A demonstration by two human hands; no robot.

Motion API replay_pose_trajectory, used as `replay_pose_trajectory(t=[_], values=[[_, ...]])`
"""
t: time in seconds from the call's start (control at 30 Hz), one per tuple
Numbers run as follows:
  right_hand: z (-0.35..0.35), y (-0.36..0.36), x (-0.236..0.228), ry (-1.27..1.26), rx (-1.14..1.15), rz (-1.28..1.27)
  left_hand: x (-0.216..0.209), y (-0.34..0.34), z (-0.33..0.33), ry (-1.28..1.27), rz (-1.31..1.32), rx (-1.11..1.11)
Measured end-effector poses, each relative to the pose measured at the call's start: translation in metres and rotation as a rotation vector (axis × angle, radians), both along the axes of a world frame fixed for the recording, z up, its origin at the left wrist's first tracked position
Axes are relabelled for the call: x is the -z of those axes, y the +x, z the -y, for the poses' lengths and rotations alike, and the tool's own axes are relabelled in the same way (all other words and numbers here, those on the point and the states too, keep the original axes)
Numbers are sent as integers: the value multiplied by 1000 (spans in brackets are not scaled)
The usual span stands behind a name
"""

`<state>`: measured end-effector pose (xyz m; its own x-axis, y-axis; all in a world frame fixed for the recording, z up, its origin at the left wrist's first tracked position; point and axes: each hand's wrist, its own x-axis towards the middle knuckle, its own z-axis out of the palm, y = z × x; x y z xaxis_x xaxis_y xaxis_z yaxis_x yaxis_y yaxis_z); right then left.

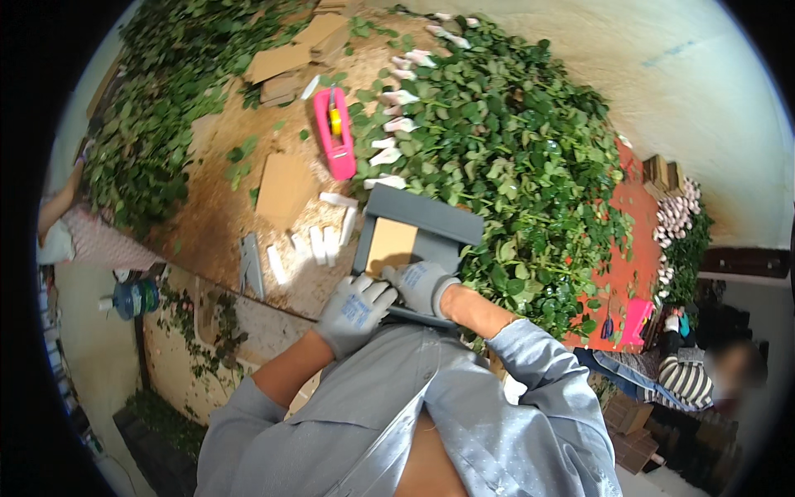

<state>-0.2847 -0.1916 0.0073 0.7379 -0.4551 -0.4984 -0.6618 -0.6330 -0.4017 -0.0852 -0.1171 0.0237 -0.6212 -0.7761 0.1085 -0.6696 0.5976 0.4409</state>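
Observation:
A dark grey open-topped tray [426,211] with raised walls sits at the table's near edge, right against my body. Inside it lies a tan cardboard sheet [392,240]. My right hand [424,283], in a grey glove with blue print, reaches over the tray's near right part, its fingers bent together at the sheet's lower edge. My left hand [354,311], gloved alike, rests at the tray's near left corner with its fingers slightly apart, close to the right fingertips. The undersides of both hands are hidden.
Leafy stems [513,157] with white-wrapped heads are heaped to the right; more foliage [141,166] lies left. A pink tape dispenser [340,157], small white rolls [325,245], a grey stapler [251,267] and a cardboard piece [284,190] lie on the wooden table. Another person's arm [60,203] shows far left.

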Motion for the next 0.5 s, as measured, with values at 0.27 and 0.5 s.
replay_pose_trajectory(t=[0.27,0.5], values=[[110,-22,-45,-260,297,442,12,-2,0,-85,9,-39],[163,-72,24,-254,325,-278,11,-11,0,-63,-4,-78]])
